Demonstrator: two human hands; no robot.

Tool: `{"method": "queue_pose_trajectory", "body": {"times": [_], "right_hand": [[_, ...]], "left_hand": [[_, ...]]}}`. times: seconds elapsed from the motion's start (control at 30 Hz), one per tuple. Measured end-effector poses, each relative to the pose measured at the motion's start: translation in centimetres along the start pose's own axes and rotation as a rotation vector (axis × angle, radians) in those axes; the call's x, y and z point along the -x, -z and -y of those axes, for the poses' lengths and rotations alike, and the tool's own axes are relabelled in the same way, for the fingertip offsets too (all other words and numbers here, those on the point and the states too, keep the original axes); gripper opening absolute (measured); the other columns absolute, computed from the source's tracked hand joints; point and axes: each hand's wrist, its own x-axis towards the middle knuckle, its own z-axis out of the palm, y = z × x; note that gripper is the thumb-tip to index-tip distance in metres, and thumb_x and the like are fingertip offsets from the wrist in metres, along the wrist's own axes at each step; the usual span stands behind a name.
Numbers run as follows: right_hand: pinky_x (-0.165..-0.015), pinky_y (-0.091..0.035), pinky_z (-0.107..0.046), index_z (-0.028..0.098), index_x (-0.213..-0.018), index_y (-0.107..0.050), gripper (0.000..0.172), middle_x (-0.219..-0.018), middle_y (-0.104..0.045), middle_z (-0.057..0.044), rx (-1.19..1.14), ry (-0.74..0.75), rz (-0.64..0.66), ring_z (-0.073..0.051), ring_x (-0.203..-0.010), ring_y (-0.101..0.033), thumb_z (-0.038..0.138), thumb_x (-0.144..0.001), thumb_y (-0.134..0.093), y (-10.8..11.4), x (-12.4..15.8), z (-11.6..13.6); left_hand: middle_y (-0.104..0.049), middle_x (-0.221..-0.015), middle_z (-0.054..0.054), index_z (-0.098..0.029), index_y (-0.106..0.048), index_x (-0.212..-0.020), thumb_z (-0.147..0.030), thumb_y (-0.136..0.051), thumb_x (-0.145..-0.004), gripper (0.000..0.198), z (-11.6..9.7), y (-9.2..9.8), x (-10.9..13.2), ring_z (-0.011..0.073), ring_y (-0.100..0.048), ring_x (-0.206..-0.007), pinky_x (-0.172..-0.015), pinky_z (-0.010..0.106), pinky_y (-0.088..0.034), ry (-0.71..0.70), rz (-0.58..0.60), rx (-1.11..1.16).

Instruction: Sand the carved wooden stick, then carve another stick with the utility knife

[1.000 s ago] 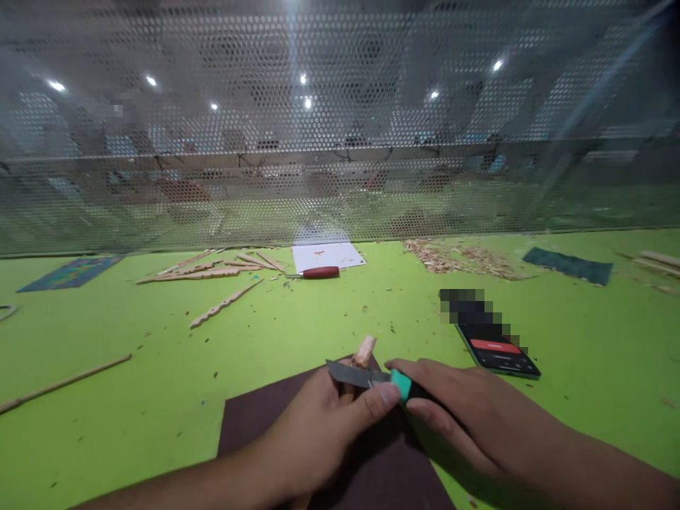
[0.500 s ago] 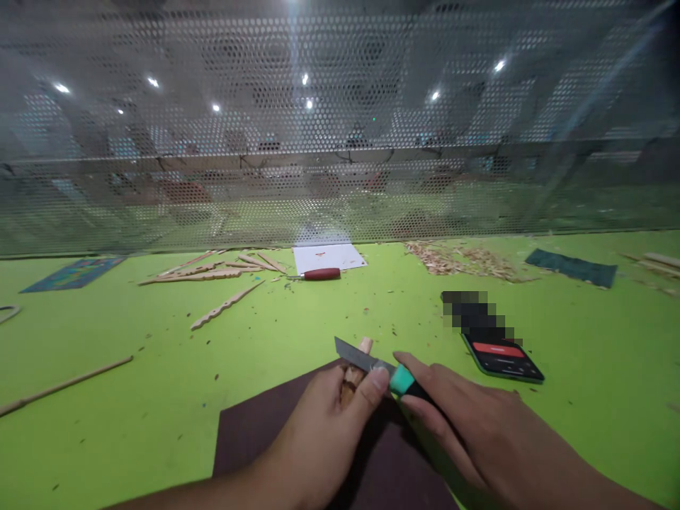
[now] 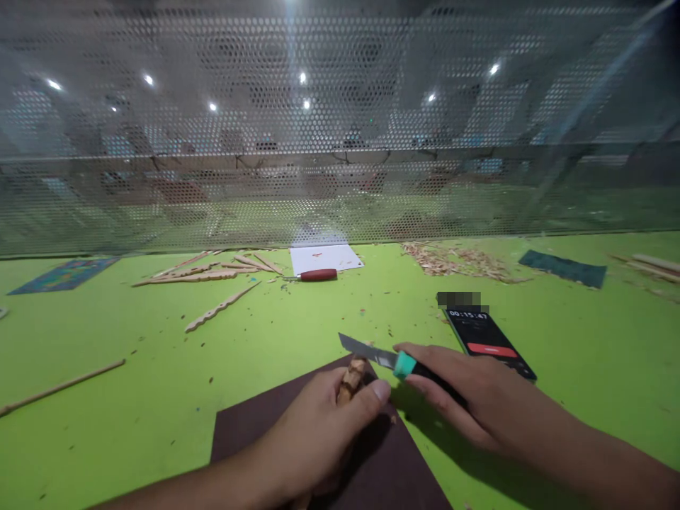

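Note:
My left hand (image 3: 329,418) is closed round a wooden stick (image 3: 351,381) with brown bark bands; its top end pokes out between thumb and forefinger. In my right hand (image 3: 467,389) is a utility knife (image 3: 405,364) with a black and teal handle. Its bare blade (image 3: 366,350) points left, just above the tip of the stick; I cannot tell whether the two touch. Beneath my left hand lies a dark brown sheet (image 3: 255,418), with a small chip on it near the thumb.
Carved wooden strips (image 3: 223,306), a red-handled tool (image 3: 319,275), white paper (image 3: 345,258) and wood shavings (image 3: 462,261) lie toward the mesh screen (image 3: 313,127). A phone (image 3: 486,333) and green sandpaper (image 3: 563,269) are on the right, a thin stick (image 3: 64,386) on the left.
The stick's top end has come lower in my left hand. My left thumb has come away from the blade, and the knife has shifted slightly right against the stick. The phone shows more of its screen.

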Motion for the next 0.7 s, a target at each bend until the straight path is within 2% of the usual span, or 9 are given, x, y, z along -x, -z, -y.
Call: {"method": "queue_pose_trajectory", "body": {"times": [0.1,0.2,0.33,0.43,0.6,0.7], "right_hand": [[-0.078,-0.059,-0.035,0.021,-0.124,-0.063,0.034,-0.106,-0.077,-0.012,-0.115,0.009,0.111,-0.024,-0.089,-0.074,0.037,-0.11,-0.037,0.1,0.1,0.9],[-0.08,-0.059,-0.036,0.022,-0.123,-0.064,0.034,-0.102,-0.076,-0.011,-0.153,0.015,0.152,-0.024,-0.089,-0.073,0.038,-0.11,-0.037,0.1,0.2,1.3],[-0.079,-0.061,-0.039,0.02,-0.128,-0.063,0.039,-0.104,-0.076,-0.013,-0.095,0.015,0.089,-0.026,-0.09,-0.075,0.04,-0.111,-0.035,-0.4,0.5,1.3],[-0.074,-0.063,-0.039,0.017,-0.135,-0.06,0.044,-0.102,-0.077,-0.013,-0.019,0.017,0.028,-0.026,-0.087,-0.077,0.041,-0.111,-0.033,-0.9,0.9,1.5],[-0.063,-0.063,-0.035,0.017,-0.132,-0.062,0.044,-0.096,-0.079,-0.01,0.082,0.035,-0.091,-0.024,-0.077,-0.078,0.04,-0.112,-0.03,-1.5,1.3,2.5],[-0.055,-0.061,-0.033,0.016,-0.133,-0.061,0.045,-0.092,-0.079,-0.009,0.21,0.018,-0.179,-0.023,-0.067,-0.077,0.043,-0.112,-0.032,-1.5,1.1,2.6]], "left_hand": [[-0.075,-0.111,0.008,-0.02,-0.071,-0.123,-0.062,-0.065,-0.092,0.052,-0.3,-0.2,0.0,0.029,-0.063,-0.124,-0.114,0.048,-0.043,-0.031,0.02,0.05],[-0.072,-0.13,0.011,-0.02,-0.067,-0.134,-0.059,-0.071,-0.089,0.06,-0.9,-0.2,0.1,0.032,-0.053,-0.14,-0.123,0.055,-0.031,-0.032,0.045,0.096],[-0.058,-0.154,0.011,-0.022,-0.061,-0.143,-0.058,-0.07,-0.09,0.065,-1.4,-0.1,0.4,0.0317,-0.038,-0.153,-0.129,0.053,-0.017,0.029,0.024,0.08],[-0.051,-0.16,0.008,-0.023,-0.059,-0.145,-0.056,-0.07,-0.091,0.064,-1.4,-0.2,0.5,0.0287,-0.031,-0.157,-0.131,0.049,-0.013,0.048,0.006,0.091],[-0.055,-0.157,0.006,-0.022,-0.068,-0.133,-0.051,-0.071,-0.093,0.05,-1.1,-0.4,0.2,0.0275,-0.036,-0.154,-0.131,0.047,-0.011,-0.014,-0.024,0.083],[-0.069,-0.14,0.008,-0.019,-0.072,-0.125,-0.053,-0.064,-0.097,0.046,-1.3,-0.4,0.1,0.0291,-0.055,-0.138,-0.127,0.047,-0.026,-0.053,-0.049,0.05]]}}
